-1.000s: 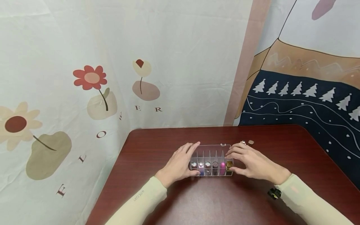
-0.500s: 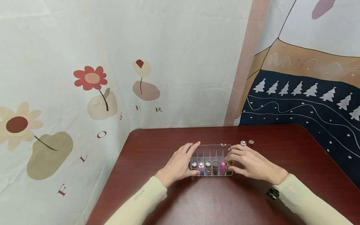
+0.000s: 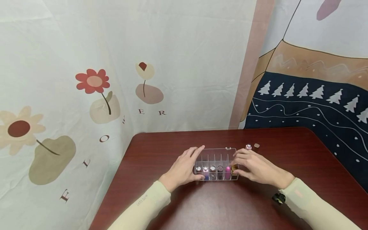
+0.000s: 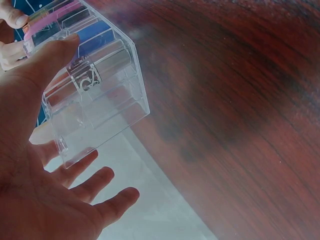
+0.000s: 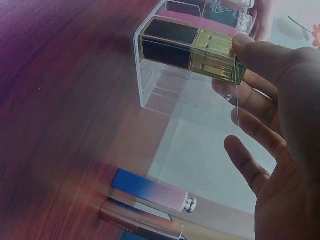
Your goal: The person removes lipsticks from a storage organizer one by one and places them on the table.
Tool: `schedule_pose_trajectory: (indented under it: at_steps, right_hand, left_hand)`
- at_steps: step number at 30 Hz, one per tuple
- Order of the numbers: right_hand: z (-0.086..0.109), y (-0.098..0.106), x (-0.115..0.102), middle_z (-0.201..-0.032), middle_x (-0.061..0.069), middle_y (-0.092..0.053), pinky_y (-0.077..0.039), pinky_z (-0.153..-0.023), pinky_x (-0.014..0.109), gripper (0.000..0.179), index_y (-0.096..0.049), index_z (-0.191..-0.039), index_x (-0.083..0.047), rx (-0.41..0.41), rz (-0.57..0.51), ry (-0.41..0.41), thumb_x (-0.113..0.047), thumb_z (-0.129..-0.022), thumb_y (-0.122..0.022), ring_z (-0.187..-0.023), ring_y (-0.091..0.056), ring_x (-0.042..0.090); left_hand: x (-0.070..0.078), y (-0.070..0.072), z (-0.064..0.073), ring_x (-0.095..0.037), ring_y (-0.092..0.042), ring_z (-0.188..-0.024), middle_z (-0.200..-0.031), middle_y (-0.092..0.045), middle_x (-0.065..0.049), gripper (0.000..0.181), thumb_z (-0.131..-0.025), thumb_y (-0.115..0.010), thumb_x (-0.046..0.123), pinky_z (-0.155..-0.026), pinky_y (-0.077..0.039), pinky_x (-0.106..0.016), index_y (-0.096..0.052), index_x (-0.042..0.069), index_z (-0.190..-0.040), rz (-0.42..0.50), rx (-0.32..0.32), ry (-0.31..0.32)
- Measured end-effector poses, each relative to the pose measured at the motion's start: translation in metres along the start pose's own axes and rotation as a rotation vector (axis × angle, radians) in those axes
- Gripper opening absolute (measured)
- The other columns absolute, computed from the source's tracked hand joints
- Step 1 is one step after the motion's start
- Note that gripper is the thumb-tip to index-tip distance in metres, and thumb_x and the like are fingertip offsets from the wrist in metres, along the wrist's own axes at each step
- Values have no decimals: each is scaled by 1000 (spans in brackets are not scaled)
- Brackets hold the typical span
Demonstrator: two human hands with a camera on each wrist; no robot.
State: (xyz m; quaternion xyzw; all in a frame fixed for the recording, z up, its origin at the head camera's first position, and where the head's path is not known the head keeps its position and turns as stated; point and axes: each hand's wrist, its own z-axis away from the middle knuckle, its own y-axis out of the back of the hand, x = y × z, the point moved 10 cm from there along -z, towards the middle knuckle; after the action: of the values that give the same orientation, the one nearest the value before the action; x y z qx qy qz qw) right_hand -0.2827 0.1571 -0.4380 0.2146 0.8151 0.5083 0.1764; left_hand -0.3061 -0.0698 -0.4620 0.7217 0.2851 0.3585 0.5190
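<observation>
A clear compartment lipstick organizer (image 3: 218, 162) stands on the table with a row of lipsticks along its front, among them a bright pink one (image 3: 228, 172). My left hand (image 3: 181, 166) holds the organizer's left end, thumb across the front and fingers spread behind. At the right end, my right hand (image 3: 254, 163) pinches the gold top of a black-and-gold lipstick (image 5: 215, 52) between thumb and forefinger. That lipstick stands upright in the end compartment of the front row. The other right fingers reach behind the organizer's corner.
Behind the right hand, a blue-and-pink lipstick (image 5: 150, 192) with a silver knob stands beside a brown tube (image 5: 140, 220). The dark red table (image 3: 161, 143) ends at a printed fabric backdrop (image 3: 184, 95).
My right hand has shifted slightly left and its fingers have closed in on the gold lipstick top. The left hand and the organizer stay put.
</observation>
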Motion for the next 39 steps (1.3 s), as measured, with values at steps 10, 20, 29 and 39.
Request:
schedule_pose_trajectory:
  at_steps: [10,20,29,39]
  right_hand:
    - [-1,1,-2,-111,-16,-82,-67,-100,45,25,-87,-117,-25,20,-6,7,-22,-95,-98,-114,-70,13]
    - [-2,6,-3,-111,-14,-77,-65,-99,37,27,-87,-117,-23,49,20,17,-23,-93,-99,-112,-68,8]
    - [-1,11,-1,-117,-10,-80,-66,-102,41,30,-87,-118,-21,59,34,5,-21,-91,-100,-118,-70,13]
    - [0,20,-1,-120,-8,-79,-58,-105,34,32,-87,-120,-19,96,15,43,-16,-90,-98,-118,-70,14]
  left_hand:
    - [-4,-3,0,-41,-61,-153,-170,-56,-16,127,-87,-104,51,-120,-62,-62,-31,18,-184,28,-28,26]
    - [-3,-3,1,-41,-62,-153,-170,-56,-16,128,-86,-105,49,-119,-62,-62,-30,18,-185,24,-23,26]
    - [-2,-2,0,-41,-62,-153,-170,-56,-15,127,-86,-105,50,-118,-62,-63,-31,18,-184,30,-24,30]
    - [-1,-2,1,-41,-62,-153,-169,-57,-16,129,-85,-106,50,-120,-62,-62,-30,20,-185,19,-28,39]
